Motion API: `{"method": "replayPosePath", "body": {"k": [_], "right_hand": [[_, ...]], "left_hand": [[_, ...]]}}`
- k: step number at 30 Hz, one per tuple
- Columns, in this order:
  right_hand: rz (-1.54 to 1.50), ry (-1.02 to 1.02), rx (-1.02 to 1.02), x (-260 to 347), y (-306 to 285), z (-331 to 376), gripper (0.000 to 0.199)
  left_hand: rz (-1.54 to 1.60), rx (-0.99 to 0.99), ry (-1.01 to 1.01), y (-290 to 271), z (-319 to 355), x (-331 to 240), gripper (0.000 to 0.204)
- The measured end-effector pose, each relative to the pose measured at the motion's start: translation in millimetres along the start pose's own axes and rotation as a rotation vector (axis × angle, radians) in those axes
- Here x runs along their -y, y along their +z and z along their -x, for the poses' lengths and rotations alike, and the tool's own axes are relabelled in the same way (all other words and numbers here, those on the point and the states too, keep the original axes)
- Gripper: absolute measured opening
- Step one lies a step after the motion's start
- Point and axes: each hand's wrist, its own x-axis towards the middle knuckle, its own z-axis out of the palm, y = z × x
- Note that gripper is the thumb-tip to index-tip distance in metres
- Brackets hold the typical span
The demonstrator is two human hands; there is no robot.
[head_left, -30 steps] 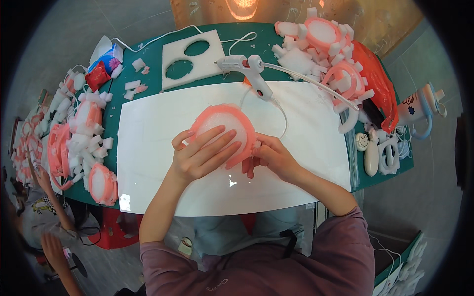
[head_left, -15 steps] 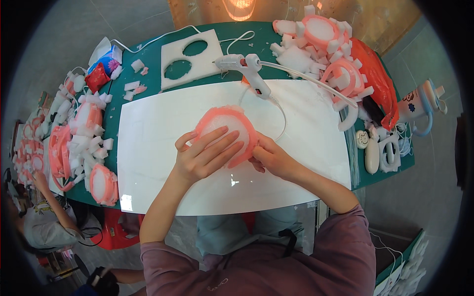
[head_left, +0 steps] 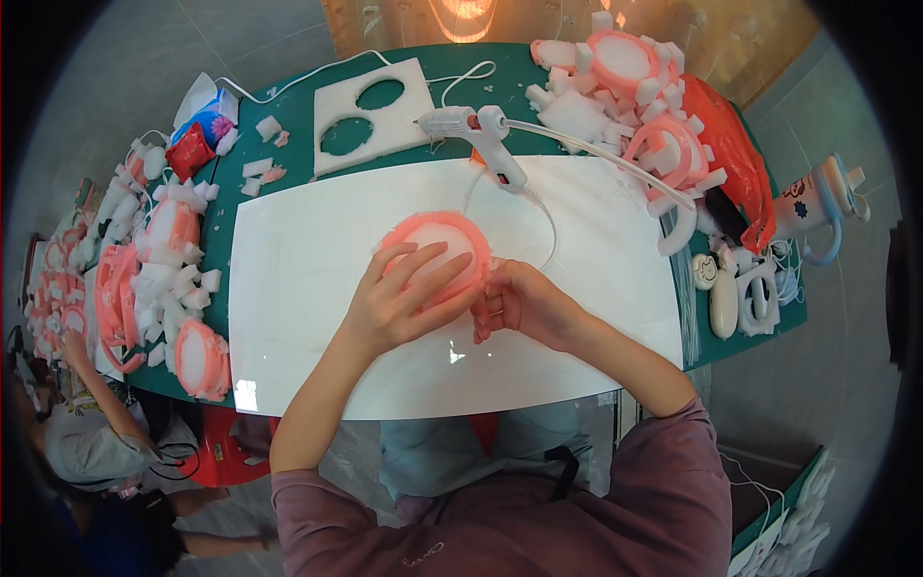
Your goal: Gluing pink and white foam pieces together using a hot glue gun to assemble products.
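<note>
While the left hand [head_left: 392, 308] spreads its fingers around the pink disc [head_left: 454, 237], gripping it over the middle of the white board [head_left: 303, 288], the right hand [head_left: 527, 306] curls loosely at the disc's near right rim; whether it pinches anything, I cannot tell. Open board stretches left and right of both hands. The glue gun [head_left: 492, 154] crosses the far edge; foam heaps [head_left: 159, 279] crowd beyond the left edge.

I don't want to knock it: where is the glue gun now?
In the head view, the glue gun is above centre, at the far edge of the white sheet, just right of the holed foam panel.
</note>
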Motion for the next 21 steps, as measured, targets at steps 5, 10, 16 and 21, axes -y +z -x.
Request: {"method": "replayPosePath", "body": {"k": [5,10,16,21], "right_hand": [[0.009,-0.017,0.008,4.2,4.1,2.3,0.023],[-0.026,-0.011,0.005,0.2,6.0,3.6,0.020],[0.023,0.021,-0.073,-1.7,7.1,5.8,0.019],[0.102,-0.009,-0.123,0.4,16.3,9.5,0.031]], "left_hand": [[-0.002,-0.030,0.043,-1.4,0.3,-1.4,0.019],[-0.113,-0.056,0.099,-2.8,1.0,-3.5,0.010],[-0.154,-0.021,0.136,-1.2,1.9,-12.8,0.007],[-0.165,-0.033,0.147,-1.2,3.1,-15.6,0.011]]}}
